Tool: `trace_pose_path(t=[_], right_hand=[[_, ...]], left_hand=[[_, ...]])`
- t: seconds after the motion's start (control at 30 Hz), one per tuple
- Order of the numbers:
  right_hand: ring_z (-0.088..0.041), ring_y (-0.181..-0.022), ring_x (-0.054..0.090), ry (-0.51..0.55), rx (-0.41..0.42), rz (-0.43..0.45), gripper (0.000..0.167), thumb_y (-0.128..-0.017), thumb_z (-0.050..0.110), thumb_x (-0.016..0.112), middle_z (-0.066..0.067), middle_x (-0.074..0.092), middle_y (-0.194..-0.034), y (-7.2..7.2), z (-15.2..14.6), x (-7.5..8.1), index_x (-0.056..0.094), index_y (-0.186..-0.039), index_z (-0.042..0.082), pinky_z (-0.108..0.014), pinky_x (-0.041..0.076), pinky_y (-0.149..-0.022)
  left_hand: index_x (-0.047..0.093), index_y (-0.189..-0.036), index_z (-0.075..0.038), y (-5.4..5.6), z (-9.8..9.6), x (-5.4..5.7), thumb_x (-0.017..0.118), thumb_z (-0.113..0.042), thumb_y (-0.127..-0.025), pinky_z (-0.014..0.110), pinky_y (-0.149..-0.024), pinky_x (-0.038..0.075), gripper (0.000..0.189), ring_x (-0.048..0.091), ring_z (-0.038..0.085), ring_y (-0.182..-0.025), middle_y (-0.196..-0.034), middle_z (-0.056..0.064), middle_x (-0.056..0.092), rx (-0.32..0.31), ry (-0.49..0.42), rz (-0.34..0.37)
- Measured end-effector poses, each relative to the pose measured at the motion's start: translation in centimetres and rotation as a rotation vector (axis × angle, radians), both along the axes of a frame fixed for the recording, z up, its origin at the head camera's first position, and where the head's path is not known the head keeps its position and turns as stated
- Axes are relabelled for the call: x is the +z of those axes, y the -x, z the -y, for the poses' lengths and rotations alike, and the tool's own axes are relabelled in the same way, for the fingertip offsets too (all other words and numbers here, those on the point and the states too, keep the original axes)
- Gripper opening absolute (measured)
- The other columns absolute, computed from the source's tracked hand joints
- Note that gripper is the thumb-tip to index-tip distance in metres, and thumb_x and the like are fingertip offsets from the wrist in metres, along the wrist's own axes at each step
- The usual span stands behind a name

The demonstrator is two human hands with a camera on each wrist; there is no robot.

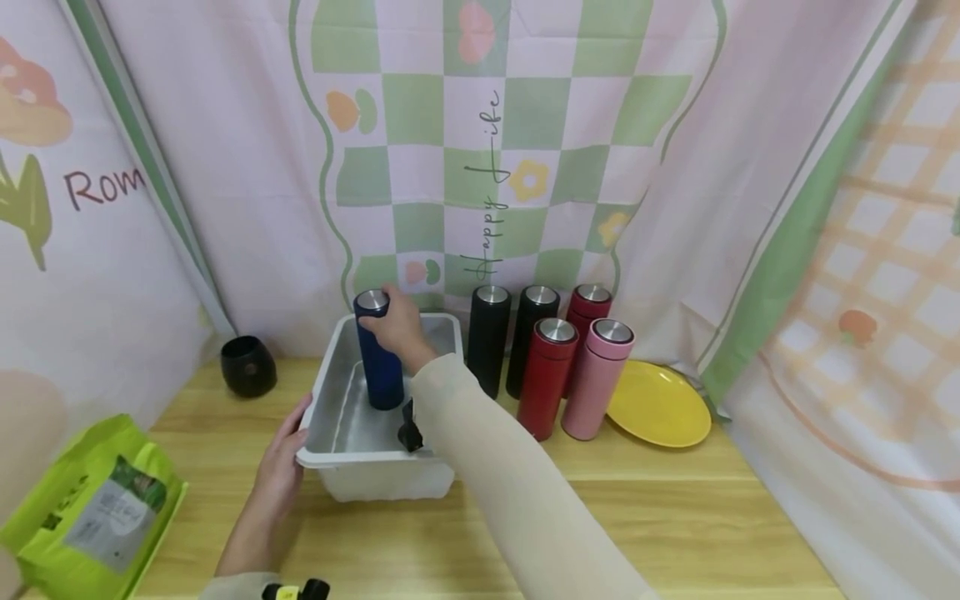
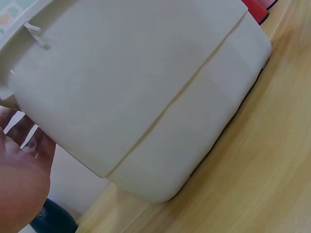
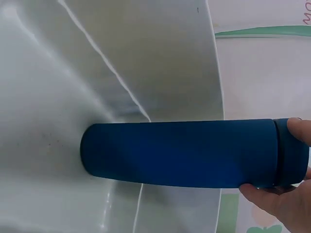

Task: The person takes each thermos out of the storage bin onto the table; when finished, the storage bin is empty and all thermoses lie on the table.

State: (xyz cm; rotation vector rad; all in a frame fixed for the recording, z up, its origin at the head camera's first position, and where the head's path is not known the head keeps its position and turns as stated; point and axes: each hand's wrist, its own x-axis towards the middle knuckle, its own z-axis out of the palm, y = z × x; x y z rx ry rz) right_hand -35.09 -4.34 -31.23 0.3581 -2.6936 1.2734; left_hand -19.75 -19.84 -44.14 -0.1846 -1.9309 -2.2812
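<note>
A dark blue thermos bottle with a silver-topped lid stands nearly upright inside a white plastic basin. My right hand grips it near the lid from the right. In the right wrist view, the fingers and thumb hold the blue thermos around its lid end, and its base is at the basin's floor. My left hand holds the basin's left rim near the front corner. The left wrist view shows this hand beside the basin's outer wall, fingers under the rim.
Right of the basin stand two black thermoses, two red ones and a pink one. A yellow plate lies beyond them. At the left are a black cup and a green bag. A curtain hangs behind.
</note>
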Motion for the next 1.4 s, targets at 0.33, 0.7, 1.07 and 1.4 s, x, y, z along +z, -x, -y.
trace_pose_path(t=[0.33, 0.7, 1.07, 1.4], right_hand=[[-0.026, -0.116, 0.053, 0.035, 0.018, -0.047, 0.063, -0.088, 0.025, 0.075, -0.012, 0.054, -0.134, -0.2, -1.3, 2.1, 0.047, -0.142, 0.005, -0.033, 0.042, -0.096], [-0.023, -0.116, 0.054, 0.082, -0.027, -0.114, 0.063, -0.083, 0.035, 0.078, -0.007, 0.059, -0.130, -1.4, -4.0, 6.9, 0.055, -0.138, 0.013, -0.031, 0.044, -0.092], [-0.019, -0.113, 0.055, 0.227, -0.008, -0.139, 0.064, -0.083, 0.033, 0.078, -0.003, 0.056, -0.134, -3.4, -8.0, 10.4, 0.054, -0.140, 0.017, -0.032, 0.045, -0.090], [-0.020, -0.108, 0.054, 0.274, -0.014, -0.147, 0.061, -0.083, 0.031, 0.077, -0.007, 0.055, -0.132, -5.6, -13.2, 13.2, 0.056, -0.139, 0.019, -0.035, 0.048, -0.086]], left_hand=[[0.029, -0.155, -0.015, 0.1, -0.2, -0.2, 0.035, -0.015, -0.105, 0.019, -0.097, 0.033, 0.050, 0.034, 0.005, -0.125, -0.158, 0.022, 0.009, 0.002, -0.034, -0.042], [0.022, -0.156, -0.012, 0.3, 0.1, 0.0, 0.034, -0.015, -0.105, 0.019, -0.101, 0.029, 0.052, 0.019, 0.020, -0.139, -0.160, 0.020, 0.003, -0.006, -0.019, 0.010], [0.025, -0.155, -0.012, 0.3, 0.0, 0.0, 0.035, -0.014, -0.104, 0.017, -0.097, 0.032, 0.052, 0.029, 0.010, -0.130, -0.158, 0.018, 0.011, 0.020, -0.051, 0.012], [0.039, -0.150, -0.024, 0.2, 0.0, 0.0, 0.037, -0.013, -0.104, 0.018, -0.096, 0.031, 0.048, 0.036, 0.002, -0.122, -0.144, -0.007, 0.035, 0.017, -0.083, -0.064]])
